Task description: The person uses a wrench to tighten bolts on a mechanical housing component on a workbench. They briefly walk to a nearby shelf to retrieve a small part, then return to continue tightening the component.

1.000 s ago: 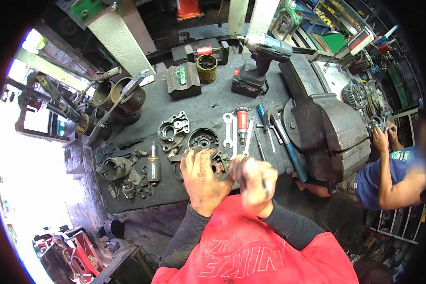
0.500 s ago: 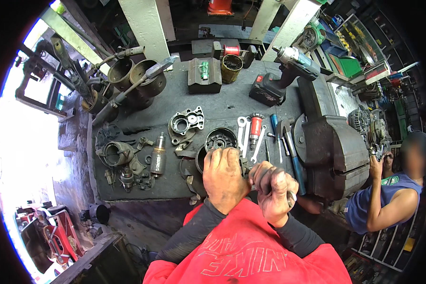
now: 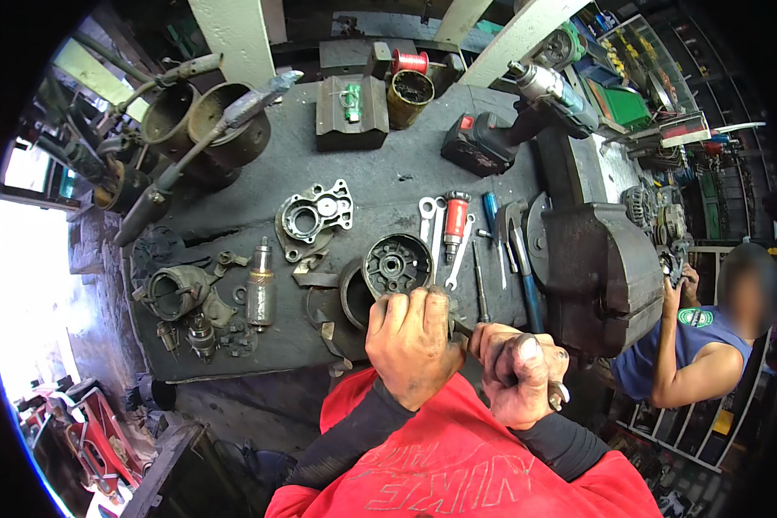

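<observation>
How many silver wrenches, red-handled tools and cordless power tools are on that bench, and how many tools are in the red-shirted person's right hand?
Silver wrenches: 3
Red-handled tool: 1
Cordless power tool: 1
Metal tool in the right hand: 1
Total: 6

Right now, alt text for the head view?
A person's bare right hand grips a metal tool, while the left hand sits at the near edge of a round metal housing on a dark workbench. Wrenches lie beyond; a power tool, big vise and co-worker are to the right.
</observation>
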A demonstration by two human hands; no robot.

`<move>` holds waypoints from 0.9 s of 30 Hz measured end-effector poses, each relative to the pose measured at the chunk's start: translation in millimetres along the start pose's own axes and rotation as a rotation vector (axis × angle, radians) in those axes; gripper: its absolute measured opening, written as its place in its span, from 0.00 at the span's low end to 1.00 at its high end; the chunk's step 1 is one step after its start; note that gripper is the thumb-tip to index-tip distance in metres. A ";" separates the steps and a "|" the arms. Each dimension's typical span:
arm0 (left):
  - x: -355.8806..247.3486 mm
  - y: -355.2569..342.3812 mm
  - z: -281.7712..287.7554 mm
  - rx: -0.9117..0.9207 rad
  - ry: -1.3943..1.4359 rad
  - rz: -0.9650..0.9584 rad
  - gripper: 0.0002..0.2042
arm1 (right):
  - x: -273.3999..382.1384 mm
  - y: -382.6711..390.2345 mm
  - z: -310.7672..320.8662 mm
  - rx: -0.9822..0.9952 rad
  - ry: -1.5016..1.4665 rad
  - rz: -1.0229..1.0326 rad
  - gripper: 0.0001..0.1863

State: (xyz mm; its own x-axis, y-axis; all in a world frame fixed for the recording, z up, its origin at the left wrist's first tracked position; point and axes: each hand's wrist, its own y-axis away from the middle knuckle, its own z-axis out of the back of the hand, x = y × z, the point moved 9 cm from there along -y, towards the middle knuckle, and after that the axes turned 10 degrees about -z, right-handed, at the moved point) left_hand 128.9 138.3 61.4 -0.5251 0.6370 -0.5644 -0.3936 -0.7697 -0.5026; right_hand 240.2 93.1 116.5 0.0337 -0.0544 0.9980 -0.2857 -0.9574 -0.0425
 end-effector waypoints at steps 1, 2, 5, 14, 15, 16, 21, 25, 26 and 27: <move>0.3 -0.2 -0.7 0.000 0.000 -0.005 0.21 | 0.8 -2.1 -0.3 0.016 0.005 -0.007 0.30; 0.7 0.0 -1.1 0.001 0.003 -0.004 0.21 | 1.4 -3.6 -0.3 0.022 0.033 -0.025 0.29; 1.2 0.6 -2.6 -0.008 0.000 -0.008 0.22 | 0.8 -9.3 -1.6 0.022 0.055 -0.071 0.29; 1.5 3.4 -4.7 -0.044 -0.011 -0.025 0.21 | -13.7 -36.0 -4.0 -0.042 0.071 -0.398 0.28; 0.2 2.7 -4.9 -0.029 -0.016 -0.021 0.21 | -18.2 -37.4 -2.2 -0.063 0.006 -0.441 0.28; -0.8 0.8 -3.1 -0.031 -0.017 -0.019 0.20 | -19.6 -38.8 -1.0 -0.062 0.007 -0.449 0.28; -12.2 -7.7 6.1 0.053 -0.036 -0.029 0.33 | -17.6 -29.1 2.4 -0.014 -0.056 -0.313 0.25; -2.6 6.0 29.1 0.127 -0.027 0.016 0.51 | -11.6 -16.9 24.6 -0.075 -0.076 -0.180 0.26; 1.5 9.1 33.8 0.110 0.063 -0.006 0.53 | -14.2 -15.7 32.9 -0.095 -0.132 -0.195 0.27; 7.7 13.4 35.8 0.104 0.141 -0.004 0.55 | -13.9 -13.2 39.7 -0.108 -0.128 -0.184 0.28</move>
State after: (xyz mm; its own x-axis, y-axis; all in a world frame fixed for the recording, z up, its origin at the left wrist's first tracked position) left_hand 92.5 131.4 73.8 -0.4152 0.6338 -0.6526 -0.4751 -0.7628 -0.4386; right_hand 281.5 95.2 101.4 0.2143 0.0762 0.9738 -0.3643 -0.9188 0.1520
